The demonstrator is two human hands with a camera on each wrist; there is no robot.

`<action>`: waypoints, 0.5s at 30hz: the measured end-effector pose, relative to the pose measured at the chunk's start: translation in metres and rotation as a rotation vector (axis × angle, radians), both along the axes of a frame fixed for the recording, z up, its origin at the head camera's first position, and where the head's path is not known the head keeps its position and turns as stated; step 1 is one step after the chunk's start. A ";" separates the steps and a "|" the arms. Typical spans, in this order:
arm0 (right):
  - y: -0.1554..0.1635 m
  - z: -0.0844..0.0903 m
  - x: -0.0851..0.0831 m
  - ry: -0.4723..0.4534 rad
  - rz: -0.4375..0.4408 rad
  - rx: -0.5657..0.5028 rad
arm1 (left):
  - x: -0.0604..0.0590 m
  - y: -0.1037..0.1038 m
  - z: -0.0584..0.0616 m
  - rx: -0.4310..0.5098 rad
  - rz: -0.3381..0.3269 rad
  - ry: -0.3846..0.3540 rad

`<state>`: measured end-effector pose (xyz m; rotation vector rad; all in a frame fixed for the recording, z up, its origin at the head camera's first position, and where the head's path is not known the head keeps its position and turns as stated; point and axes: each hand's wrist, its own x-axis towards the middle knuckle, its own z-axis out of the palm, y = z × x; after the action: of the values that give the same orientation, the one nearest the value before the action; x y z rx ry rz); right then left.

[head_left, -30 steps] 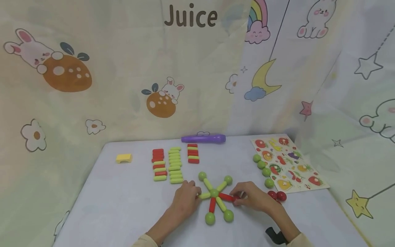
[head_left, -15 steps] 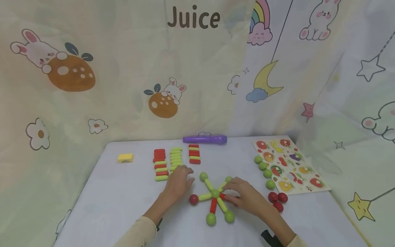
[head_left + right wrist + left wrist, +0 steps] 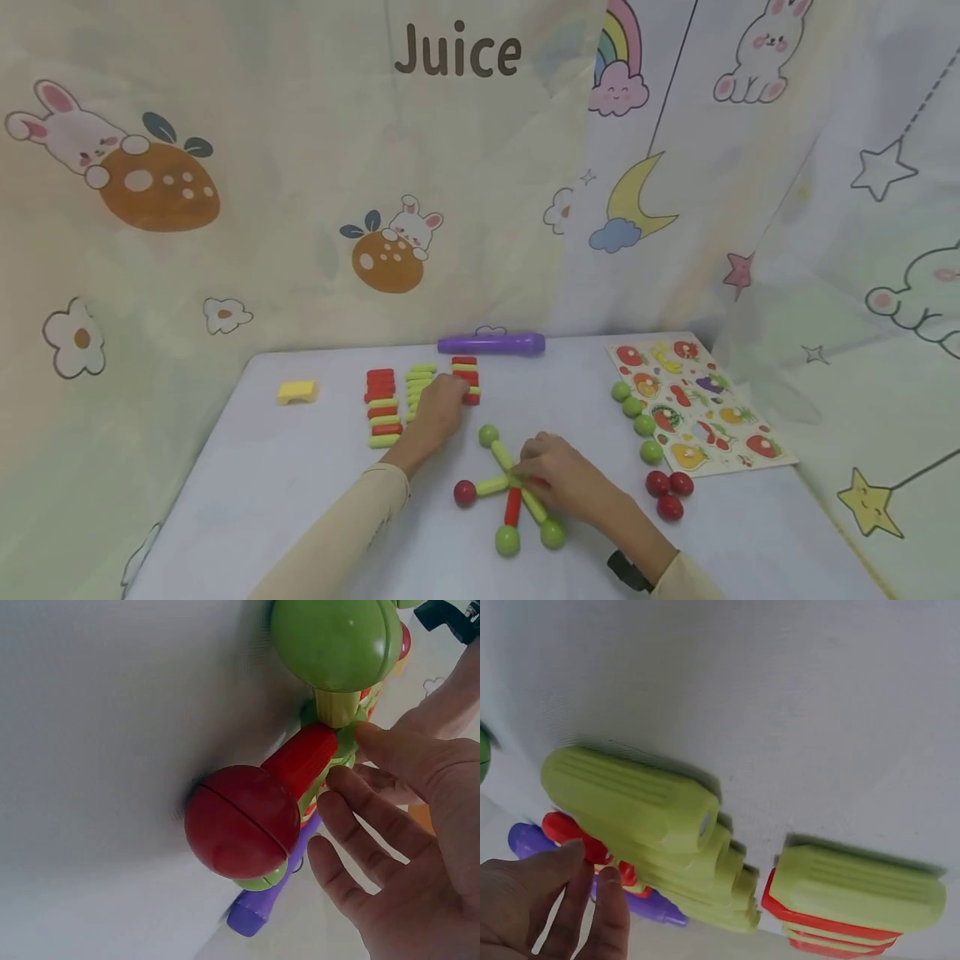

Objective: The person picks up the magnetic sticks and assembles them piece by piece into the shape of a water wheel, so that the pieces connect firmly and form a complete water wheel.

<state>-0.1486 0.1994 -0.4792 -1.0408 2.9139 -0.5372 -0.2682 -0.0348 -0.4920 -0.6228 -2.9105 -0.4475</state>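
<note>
A star of red and green toy rods with balls on its ends lies on the table. My right hand [image 3: 562,477] is over it in the head view, thumb and forefinger pinching the green hub ball [image 3: 348,741] at its centre. A red rod [image 3: 304,759] with a red ball [image 3: 241,822] sticks out beside those fingers; the hand hides this arm in the head view. My left hand [image 3: 441,403] is over the rows of loose rods. Its thumb and fingertips are spread close to a red rod [image 3: 565,826], behind green rods [image 3: 630,796]; contact is unclear.
Loose green balls [image 3: 643,425] and red balls [image 3: 670,508] lie at the right, beside a fruit-picture board [image 3: 701,408]. A purple tapered stick [image 3: 491,344] lies along the back edge, and a yellow block [image 3: 297,392] at the left.
My left hand has left the red ball on the star's left arm and moved up to the loose rods. My right hand has shifted inward from the red arm's end to the hub.
</note>
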 end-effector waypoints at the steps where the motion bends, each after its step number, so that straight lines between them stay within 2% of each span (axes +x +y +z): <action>1: 0.001 0.000 0.001 -0.005 -0.006 0.001 | -0.001 0.000 -0.001 0.018 0.013 -0.019; 6: 0.003 0.000 0.003 -0.014 -0.027 -0.006 | -0.010 0.002 -0.005 0.086 0.050 -0.102; 9: 0.004 -0.002 0.004 -0.018 -0.033 -0.016 | -0.011 0.001 -0.007 0.130 0.073 -0.152; 12: 0.005 -0.005 0.005 -0.012 -0.037 -0.034 | -0.007 -0.001 -0.005 0.171 0.083 -0.166; 15: 0.009 -0.008 0.007 -0.003 -0.050 -0.051 | 0.004 -0.004 -0.001 0.247 0.079 -0.145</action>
<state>-0.1412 0.2081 -0.4870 -0.9739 2.9451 -0.6171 -0.2643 -0.0386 -0.4928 -0.4547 -2.9319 -0.8580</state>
